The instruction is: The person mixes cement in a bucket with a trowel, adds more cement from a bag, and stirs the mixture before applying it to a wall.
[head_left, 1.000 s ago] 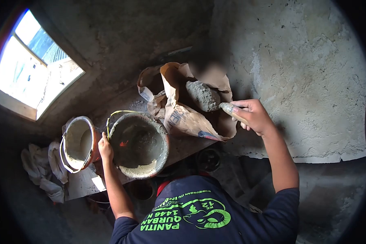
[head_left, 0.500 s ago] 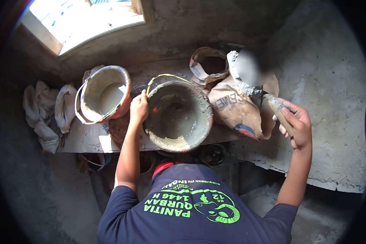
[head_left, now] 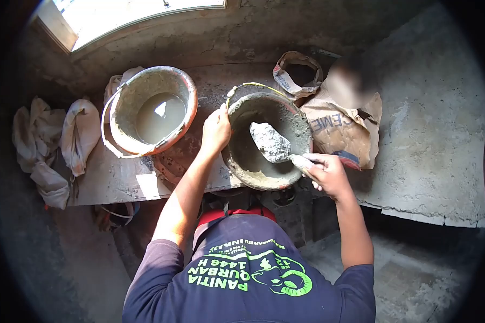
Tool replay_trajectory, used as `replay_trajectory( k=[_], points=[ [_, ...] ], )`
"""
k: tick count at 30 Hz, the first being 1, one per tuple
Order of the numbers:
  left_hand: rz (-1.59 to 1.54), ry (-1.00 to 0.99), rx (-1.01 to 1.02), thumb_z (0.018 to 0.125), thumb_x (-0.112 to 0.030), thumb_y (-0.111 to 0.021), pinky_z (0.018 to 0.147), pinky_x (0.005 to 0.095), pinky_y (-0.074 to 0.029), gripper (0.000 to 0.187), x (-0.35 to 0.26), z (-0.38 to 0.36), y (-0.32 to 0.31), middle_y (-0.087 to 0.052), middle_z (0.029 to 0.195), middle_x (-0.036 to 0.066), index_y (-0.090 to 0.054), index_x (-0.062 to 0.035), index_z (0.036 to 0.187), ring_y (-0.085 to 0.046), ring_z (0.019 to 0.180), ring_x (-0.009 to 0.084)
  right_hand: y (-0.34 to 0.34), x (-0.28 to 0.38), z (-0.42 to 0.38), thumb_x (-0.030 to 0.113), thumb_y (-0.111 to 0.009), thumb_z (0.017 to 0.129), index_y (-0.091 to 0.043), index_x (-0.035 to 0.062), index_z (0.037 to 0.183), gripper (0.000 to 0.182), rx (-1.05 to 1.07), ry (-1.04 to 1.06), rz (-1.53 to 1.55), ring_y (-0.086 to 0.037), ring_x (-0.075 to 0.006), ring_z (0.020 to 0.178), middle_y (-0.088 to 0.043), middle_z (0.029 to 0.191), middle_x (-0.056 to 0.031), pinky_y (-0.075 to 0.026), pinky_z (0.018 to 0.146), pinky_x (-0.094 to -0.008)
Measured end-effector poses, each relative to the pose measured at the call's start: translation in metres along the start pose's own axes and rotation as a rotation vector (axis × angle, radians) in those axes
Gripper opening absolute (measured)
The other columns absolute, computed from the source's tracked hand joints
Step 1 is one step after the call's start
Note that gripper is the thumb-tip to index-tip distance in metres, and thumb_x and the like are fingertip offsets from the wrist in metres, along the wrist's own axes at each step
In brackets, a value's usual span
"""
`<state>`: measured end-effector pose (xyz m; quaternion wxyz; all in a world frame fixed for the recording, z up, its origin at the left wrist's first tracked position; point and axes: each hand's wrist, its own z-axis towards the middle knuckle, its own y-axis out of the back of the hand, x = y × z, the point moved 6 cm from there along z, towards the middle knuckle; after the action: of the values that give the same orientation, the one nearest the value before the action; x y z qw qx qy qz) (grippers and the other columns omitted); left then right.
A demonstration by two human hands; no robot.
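My left hand (head_left: 216, 129) is closed on the left rim of a mortar-crusted bucket (head_left: 304, 129), close to where its yellow handle (head_left: 258, 85) joins. In my right hand (head_left: 326, 175) is the handle of a trowel (head_left: 270, 142), at the bucket's right front edge. The trowel blade lies over the bucket's opening, covered by a heap of pale grey powder or mix. Wet grey material coats the inside of the bucket; part of its bottom is hidden by the trowel.
An orange-rimmed bucket (head_left: 191, 107) with cloudy water stands at the left. Pale cloth sacks (head_left: 81, 134) lie beyond it. To the right are an open paper bag (head_left: 291, 86) and a cement bag (head_left: 342, 124) on the concrete ledge (head_left: 431, 161). A window opening is at upper left.
My right hand has swung left with the trowel, from beside the cement bag to over the bucket. My left hand still holds the rim. The view has shifted a little.
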<state>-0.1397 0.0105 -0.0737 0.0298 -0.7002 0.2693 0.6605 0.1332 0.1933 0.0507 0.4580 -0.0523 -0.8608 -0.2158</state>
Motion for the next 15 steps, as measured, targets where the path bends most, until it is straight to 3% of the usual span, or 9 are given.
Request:
replay_trajectory(
  k=[1, 3, 4, 5, 8, 10, 11, 13, 15],
  points=[
    [0.01, -0.021, -0.018, 0.107, -0.04, -0.041, 0.078, 0.0482, -0.049, 0.051, -0.002, -0.002, 0.0, -0.067, 0.087, 0.026, -0.063, 0.0026, 0.09, -0.066, 0.086, 0.0429, -0.009, -0.006, 0.007, 0.017, -0.066, 0.094, -0.067, 0.0016, 0.129, 0.038, -0.015, -0.01, 0.002, -0.061, -0.0128, 0.052, -0.072, 0.076, -0.007, -0.045, 0.046, -0.0258],
    [0.014, -0.028, -0.019, 0.107, -0.04, -0.042, 0.077, 0.0486, -0.049, 0.051, -0.008, -0.006, 0.0, -0.067, 0.086, 0.026, -0.063, 0.0024, 0.089, -0.066, 0.085, 0.0435, -0.032, 0.018, 0.008, 0.022, -0.064, 0.093, -0.071, 0.0086, 0.122, 0.033, -0.272, 0.434, -0.618, -0.07, -0.0327, 0.067, -0.072, 0.077, -0.0145, -0.054, 0.059, -0.0405],
    [0.022, -0.04, -0.043, 0.106, -0.04, -0.043, 0.077, 0.0489, -0.048, 0.05, -0.01, -0.006, 0.002, -0.066, 0.085, 0.027, -0.063, 0.0023, 0.089, -0.065, 0.084, 0.0441, -0.045, 0.039, 0.003, 0.028, -0.061, 0.092, -0.071, 0.0129, 0.114, 0.029, -0.277, 0.242, -0.742, -0.069, -0.0427, 0.085, -0.071, 0.083, -0.0181, -0.056, 0.073, -0.0506],
    [0.021, -0.049, -0.021, 0.106, -0.04, -0.043, 0.077, 0.0489, -0.048, 0.05, -0.01, -0.006, 0.001, -0.066, 0.085, 0.027, -0.063, 0.0023, 0.089, -0.065, 0.084, 0.0441, -0.06, 0.036, 0.006, 0.031, -0.059, 0.091, -0.07, 0.0138, 0.11, 0.028, -0.205, 0.373, -1.072, -0.07, -0.0407, 0.082, -0.071, 0.083, -0.0188, -0.057, 0.073, -0.0515],
    [-0.012, -0.012, -0.012, 0.106, -0.039, -0.045, 0.073, 0.049, -0.048, 0.05, -0.001, -0.002, -0.003, -0.066, 0.081, 0.026, -0.062, 0.0024, 0.086, -0.065, 0.079, 0.0438, -0.075, 0.03, 0.005, 0.025, -0.06, 0.088, -0.067, 0.0105, 0.116, 0.032, -0.167, 0.15, -1.139, -0.072, -0.0369, 0.082, -0.071, 0.086, -0.0192, -0.058, 0.07, -0.048],
    [-0.056, 0.02, 0.0, 0.105, -0.039, -0.047, 0.071, 0.0485, -0.048, 0.049, 0.006, -0.001, -0.005, -0.065, 0.078, 0.026, -0.062, 0.0024, 0.084, -0.065, 0.076, 0.0432, -0.09, 0.026, 0.0, 0.019, -0.061, 0.087, -0.063, 0.0035, 0.123, 0.039, -0.239, 0.331, -1.394, -0.073, -0.0315, 0.08, -0.071, 0.095, -0.0187, -0.058, 0.065, -0.0434],
    [-0.053, 0.016, 0.016, 0.105, -0.039, -0.047, 0.071, 0.0485, -0.048, 0.049, 0.008, 0.0, -0.006, -0.065, 0.078, 0.026, -0.062, 0.0024, 0.084, -0.065, 0.076, 0.0432, -0.092, 0.022, -0.001, 0.019, -0.061, 0.087, -0.063, 0.0035, 0.123, 0.039, -0.247, 0.316, -1.388, -0.073, -0.0315, 0.08, -0.071, 0.095, -0.0187, -0.058, 0.065, -0.0434],
    [-0.049, -0.02, 0.011, 0.105, -0.038, -0.048, 0.067, 0.0482, -0.047, 0.047, 0.002, 0.001, -0.006, -0.064, 0.075, 0.026, -0.061, 0.0027, 0.084, -0.064, 0.072, 0.0429, -0.096, 0.036, -0.01, 0.016, -0.063, 0.086, -0.056, -0.004, 0.13, 0.049, -0.431, 0.508, -1.575, -0.072, -0.0272, 0.084, -0.07, 0.103, -0.0167, -0.058, 0.065, -0.0381],
    [-0.071, -0.025, 0.037, 0.105, -0.036, -0.049, 0.066, 0.0481, -0.047, 0.047, -0.007, -0.004, -0.004, -0.063, 0.074, 0.027, -0.059, 0.0032, 0.082, -0.064, 0.071, 0.0429, -0.09, 0.039, -0.006, 0.018, -0.065, 0.086, -0.054, -0.0044, 0.135, 0.055, -0.421, 0.442, -1.618, -0.071, -0.0271, 0.088, -0.068, 0.106, -0.0165, -0.058, 0.067, -0.0365]
  ],
)
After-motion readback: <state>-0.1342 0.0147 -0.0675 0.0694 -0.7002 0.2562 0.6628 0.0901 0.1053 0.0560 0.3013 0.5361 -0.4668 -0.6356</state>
